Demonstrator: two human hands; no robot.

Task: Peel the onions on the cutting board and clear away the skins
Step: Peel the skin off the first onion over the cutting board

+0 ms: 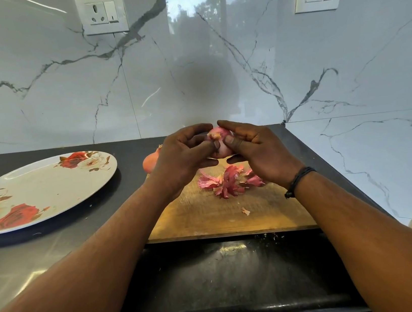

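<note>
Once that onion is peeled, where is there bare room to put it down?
The near part of the cutting board, between the skin pile and its front edge, is bare but for one scrap. The flowered plate on the left holds nothing. It is crowded under both hands, and a second onion sits at the board's far left.

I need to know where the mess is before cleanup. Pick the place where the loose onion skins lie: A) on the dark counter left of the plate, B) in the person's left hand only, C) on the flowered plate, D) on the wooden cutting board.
D: the pile of pink onion skins lies on the wooden cutting board, below the onion held by both hands; the flowered plate carries none.
</note>
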